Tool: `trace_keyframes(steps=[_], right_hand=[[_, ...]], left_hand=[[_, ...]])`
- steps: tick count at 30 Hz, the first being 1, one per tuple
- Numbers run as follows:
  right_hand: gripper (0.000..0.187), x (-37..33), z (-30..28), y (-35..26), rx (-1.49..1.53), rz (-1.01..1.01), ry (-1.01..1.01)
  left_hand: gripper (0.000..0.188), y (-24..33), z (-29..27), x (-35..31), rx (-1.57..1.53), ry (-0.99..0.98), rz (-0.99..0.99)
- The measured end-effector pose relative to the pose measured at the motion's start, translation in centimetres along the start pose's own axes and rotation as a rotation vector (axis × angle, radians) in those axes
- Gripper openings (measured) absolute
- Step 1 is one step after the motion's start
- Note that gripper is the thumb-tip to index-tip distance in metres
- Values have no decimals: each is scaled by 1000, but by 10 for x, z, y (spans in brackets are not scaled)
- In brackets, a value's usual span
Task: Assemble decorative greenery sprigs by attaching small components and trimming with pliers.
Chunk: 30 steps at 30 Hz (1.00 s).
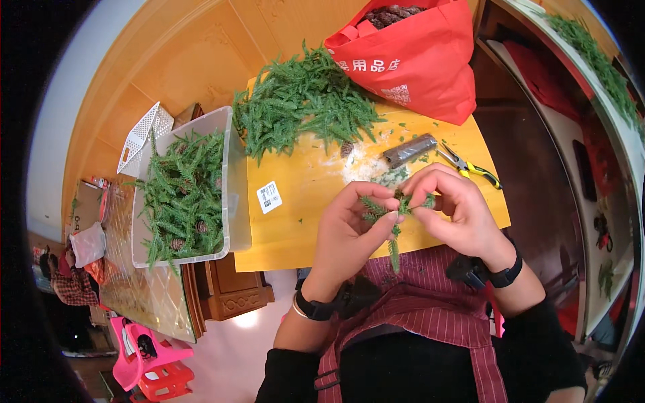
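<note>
Above the front edge of the yellow board, both my hands are closed in a pinch on a small artificial pine sprig (394, 250). My left hand (346, 232) grips it from the left, thumb and fingertips meeting at its middle. My right hand (457, 211) holds the other side, its fingers curled close over the joint. Small green tips poke out between the fingers, and the sprig's centre is partly hidden. Just beyond lie a dark brown roll in clear plastic (410, 151) and long-nose pliers (463, 165) with yellow-and-black handles. A small pine cone (346, 149) sits beside scattered white powder.
A heap of green sprigs (302, 107) covers the board's far left. Behind it stands a red bag (423, 67) of pine cones. On the left, a clear plastic bin (236, 195) holds sprigs with pine cones. A white label (269, 197) lies on the board (282, 235).
</note>
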State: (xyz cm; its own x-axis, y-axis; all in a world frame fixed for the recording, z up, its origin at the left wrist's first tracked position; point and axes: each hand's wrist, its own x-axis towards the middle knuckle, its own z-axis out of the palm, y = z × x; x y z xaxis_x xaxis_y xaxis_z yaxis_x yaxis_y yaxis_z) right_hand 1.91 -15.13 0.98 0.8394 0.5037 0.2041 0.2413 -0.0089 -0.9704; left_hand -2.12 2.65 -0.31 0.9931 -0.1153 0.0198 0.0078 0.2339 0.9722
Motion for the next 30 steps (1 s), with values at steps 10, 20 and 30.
trace_keyframes(steps=[10, 20, 30], right_hand=[[17, 1, 4, 9, -150, -171, 53], [12, -2, 0, 14, -224, -188, 61], [12, -3, 3, 11, -279, -213, 112]], left_hand=[[23, -5, 1, -2, 120, 20, 153], [22, -5, 3, -2, 95, 19, 124], [25, 0, 2, -1, -16, 17, -12]])
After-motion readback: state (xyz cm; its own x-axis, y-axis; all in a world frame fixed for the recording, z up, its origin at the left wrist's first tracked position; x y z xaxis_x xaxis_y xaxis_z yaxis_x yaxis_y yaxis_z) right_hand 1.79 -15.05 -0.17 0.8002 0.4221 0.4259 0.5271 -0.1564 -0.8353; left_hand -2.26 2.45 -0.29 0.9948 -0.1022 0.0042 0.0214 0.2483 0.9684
